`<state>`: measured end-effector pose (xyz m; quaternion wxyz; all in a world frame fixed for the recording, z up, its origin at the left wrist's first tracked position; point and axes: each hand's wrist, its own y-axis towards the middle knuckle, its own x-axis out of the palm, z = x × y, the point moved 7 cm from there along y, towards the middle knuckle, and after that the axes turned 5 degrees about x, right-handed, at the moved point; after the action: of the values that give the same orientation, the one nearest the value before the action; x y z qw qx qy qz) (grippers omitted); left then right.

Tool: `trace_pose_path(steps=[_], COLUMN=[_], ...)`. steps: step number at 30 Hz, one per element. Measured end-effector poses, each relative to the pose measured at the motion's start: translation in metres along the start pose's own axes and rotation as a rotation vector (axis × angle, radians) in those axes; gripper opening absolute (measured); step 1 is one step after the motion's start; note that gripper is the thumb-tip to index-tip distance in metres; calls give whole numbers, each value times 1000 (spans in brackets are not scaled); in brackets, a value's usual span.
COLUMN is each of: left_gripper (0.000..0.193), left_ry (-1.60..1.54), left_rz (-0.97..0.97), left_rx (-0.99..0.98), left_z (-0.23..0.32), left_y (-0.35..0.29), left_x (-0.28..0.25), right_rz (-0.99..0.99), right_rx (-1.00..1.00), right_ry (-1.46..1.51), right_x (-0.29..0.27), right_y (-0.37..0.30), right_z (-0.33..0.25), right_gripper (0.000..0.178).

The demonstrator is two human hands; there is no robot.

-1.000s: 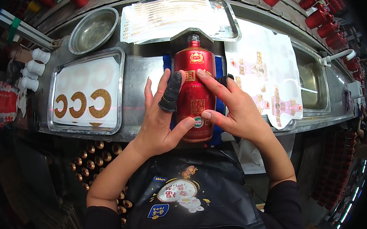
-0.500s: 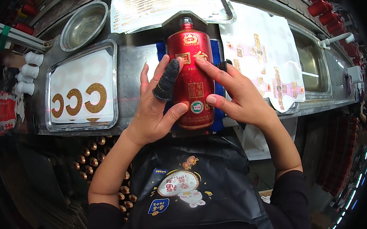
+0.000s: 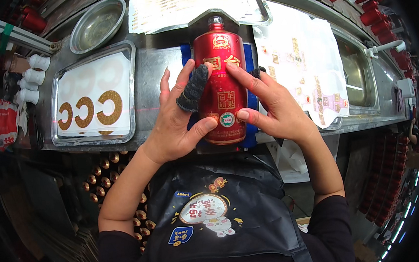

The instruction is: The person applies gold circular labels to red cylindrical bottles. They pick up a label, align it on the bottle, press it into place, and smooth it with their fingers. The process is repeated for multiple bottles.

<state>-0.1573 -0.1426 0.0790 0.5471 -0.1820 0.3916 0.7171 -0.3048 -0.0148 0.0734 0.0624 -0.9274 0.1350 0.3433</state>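
Note:
A red bottle [image 3: 222, 88] with gold markings lies on its back on a blue cloth [image 3: 252, 103], its neck pointing away from me. My left hand [image 3: 178, 111] rests at the bottle's left side, fingers stretched out; a black finger cover [image 3: 193, 89] wraps its index finger, whose tip touches a gold character. My right hand [image 3: 271, 101] lies at the right side, its index fingertip on the other gold character and its thumb beside the round green-white emblem [image 3: 227, 119]. Black covering shows on another finger of the right hand. Both hands have their fingers apart.
On the left stands a metal tray [image 3: 133, 95] with gold C-shaped decals [image 3: 110, 108] on white sheets. A metal bowl [image 3: 98, 26] sits behind it. Decal sheets [image 3: 182, 7] lie at the back, more sheets [image 3: 281, 41] at right, by a sink [image 3: 358, 77].
The hands and fingers stay almost in the same places on the bottle. The whole view has shifted very slightly.

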Motion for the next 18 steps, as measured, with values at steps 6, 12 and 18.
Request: trace_pose_path(steps=[6,12,18], left_gripper=[73,75,80], left_ry=[-10,-9,-62], left_rz=[16,6,5], left_rx=[5,13,12], left_z=[1,0,0], left_y=[1,2,3], left_x=[0,1,0], right_rz=[2,3,-18], right_rx=[10,23,26], right_ry=[10,10,97], right_x=[1,4,0], right_y=[-2,-1,-2], right_z=[-1,1,4], right_gripper=[82,94,88])
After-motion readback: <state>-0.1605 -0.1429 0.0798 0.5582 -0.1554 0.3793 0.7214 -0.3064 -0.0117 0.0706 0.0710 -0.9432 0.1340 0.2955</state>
